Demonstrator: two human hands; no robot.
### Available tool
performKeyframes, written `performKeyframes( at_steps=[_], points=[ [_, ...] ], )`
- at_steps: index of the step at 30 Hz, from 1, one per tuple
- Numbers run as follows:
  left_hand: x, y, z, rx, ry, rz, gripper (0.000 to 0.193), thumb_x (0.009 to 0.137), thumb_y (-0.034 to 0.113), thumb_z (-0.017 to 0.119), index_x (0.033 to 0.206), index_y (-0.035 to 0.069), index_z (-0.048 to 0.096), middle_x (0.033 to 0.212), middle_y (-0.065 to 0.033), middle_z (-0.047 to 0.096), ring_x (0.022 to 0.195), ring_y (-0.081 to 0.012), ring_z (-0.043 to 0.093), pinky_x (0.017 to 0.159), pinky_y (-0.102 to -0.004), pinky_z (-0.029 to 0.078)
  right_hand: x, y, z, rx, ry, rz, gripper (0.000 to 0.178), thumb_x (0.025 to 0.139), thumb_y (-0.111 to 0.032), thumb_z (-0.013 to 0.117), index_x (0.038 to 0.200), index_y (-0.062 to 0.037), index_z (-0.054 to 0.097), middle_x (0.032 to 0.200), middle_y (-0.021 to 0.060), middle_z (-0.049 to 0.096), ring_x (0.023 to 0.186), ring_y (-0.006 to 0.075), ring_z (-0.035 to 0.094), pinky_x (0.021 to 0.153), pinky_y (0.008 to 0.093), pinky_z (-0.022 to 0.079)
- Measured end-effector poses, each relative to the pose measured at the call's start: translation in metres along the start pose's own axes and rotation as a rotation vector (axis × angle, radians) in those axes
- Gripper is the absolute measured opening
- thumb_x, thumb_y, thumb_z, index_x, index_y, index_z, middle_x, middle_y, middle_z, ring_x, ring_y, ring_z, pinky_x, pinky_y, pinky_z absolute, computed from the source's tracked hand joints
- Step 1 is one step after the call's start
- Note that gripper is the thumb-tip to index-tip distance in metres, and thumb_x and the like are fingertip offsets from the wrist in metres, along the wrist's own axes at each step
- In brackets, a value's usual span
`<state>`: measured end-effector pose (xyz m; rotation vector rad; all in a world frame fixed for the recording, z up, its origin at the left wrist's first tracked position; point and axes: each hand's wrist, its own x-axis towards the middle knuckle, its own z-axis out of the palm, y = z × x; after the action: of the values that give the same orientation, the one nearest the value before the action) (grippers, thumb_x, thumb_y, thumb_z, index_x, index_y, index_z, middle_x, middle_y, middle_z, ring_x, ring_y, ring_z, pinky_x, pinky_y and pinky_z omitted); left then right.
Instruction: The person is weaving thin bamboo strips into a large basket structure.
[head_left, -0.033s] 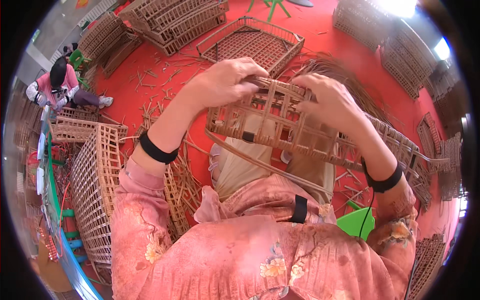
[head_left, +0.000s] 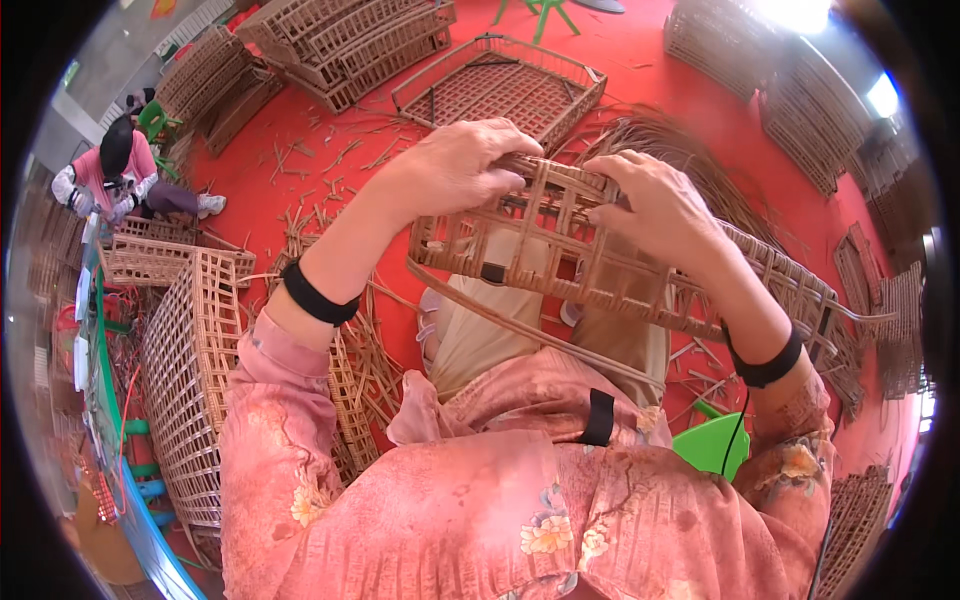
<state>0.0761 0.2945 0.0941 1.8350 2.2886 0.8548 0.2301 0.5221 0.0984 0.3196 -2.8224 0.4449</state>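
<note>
A brown wicker basket (head_left: 568, 265) of open lattice weave stands tipped on its side across my lap, its long rim running up in front of me. My left hand (head_left: 455, 172) is closed over the upper edge near its left end, thumb against the near side. Farther right, my right hand (head_left: 660, 205) grips that same edge, fingers curled over the top and thumb on the near side. The fingertips behind the edge are partly hidden. One long loose cane strip (head_left: 530, 322) slants below the basket, over my legs.
A shallow lattice tray (head_left: 505, 85) lies ahead on the red floor among cut cane scraps. Stacked baskets (head_left: 350, 45) stand at the back left, more at the right. A large basket (head_left: 190, 380) is by my left arm. Another person (head_left: 115, 170) sits far left.
The basket and both hands have shifted very slightly left; both grips stay on the upper edge.
</note>
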Motion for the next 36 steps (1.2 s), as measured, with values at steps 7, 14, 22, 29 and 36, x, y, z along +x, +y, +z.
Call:
performKeyframes(
  at_steps=[7, 14, 22, 29, 36],
  points=[
    [0.020, 0.003, -0.002, 0.158, -0.113, 0.127, 0.037, 0.084, 0.016, 0.068, 0.119, 0.005, 0.066, 0.108, -0.0138, 0.067, 0.105, -0.0336, 0.063, 0.092, -0.0436, 0.050, 0.015, -0.011, 0.015, -0.161, 0.092, -0.090, 0.021, 0.083, -0.017, 0.062, 0.086, 0.0036, 0.065, 0.080, 0.0230, 0.068, 0.079, 0.0391, 0.068, 0.075, 0.0482, 0.054],
    [0.018, 0.000, 0.001, 0.193, -0.002, 0.082, 0.031, 0.082, 0.010, 0.068, 0.112, 0.005, 0.071, 0.101, -0.0136, 0.071, 0.098, -0.0328, 0.067, 0.090, -0.0419, 0.052, 0.033, -0.007, 0.009, -0.182, -0.127, -0.006, 0.016, 0.080, -0.012, 0.064, 0.081, 0.0030, 0.067, 0.075, 0.0242, 0.067, 0.077, 0.0392, 0.069, 0.071, 0.0485, 0.053],
    [0.041, -0.011, -0.013, -0.326, -0.242, -0.253, 0.032, 0.081, -0.005, 0.068, 0.112, 0.002, 0.074, 0.098, -0.0029, 0.072, 0.088, -0.0087, 0.066, 0.078, -0.0273, 0.055, 0.046, 0.010, -0.003, -0.019, -0.244, 0.015, 0.030, 0.084, -0.030, 0.071, 0.097, -0.0031, 0.074, 0.086, 0.0191, 0.070, 0.091, 0.0367, 0.068, 0.083, 0.0476, 0.051],
    [0.049, 0.005, -0.002, -0.135, -0.295, 0.019, 0.042, 0.084, 0.004, 0.064, 0.125, 0.004, 0.064, 0.108, -0.0083, 0.064, 0.105, -0.0199, 0.062, 0.093, -0.0342, 0.049, -0.003, 0.035, -0.016, 0.268, -0.084, 0.104, 0.039, 0.086, -0.030, 0.067, 0.114, -0.0028, 0.068, 0.098, 0.0188, 0.071, 0.100, 0.0354, 0.066, 0.088, 0.0452, 0.050],
    [0.060, 0.039, 0.028, 0.348, -0.177, 0.103, 0.035, 0.086, 0.018, 0.066, 0.117, 0.004, 0.065, 0.103, -0.0138, 0.065, 0.101, -0.0327, 0.063, 0.089, -0.0432, 0.050, -0.022, 0.033, -0.004, -0.037, -0.009, 0.000, 0.040, 0.088, -0.034, 0.066, 0.112, -0.0018, 0.064, 0.090, 0.0205, 0.069, 0.091, 0.0394, 0.067, 0.082, 0.0487, 0.050]
  ],
)
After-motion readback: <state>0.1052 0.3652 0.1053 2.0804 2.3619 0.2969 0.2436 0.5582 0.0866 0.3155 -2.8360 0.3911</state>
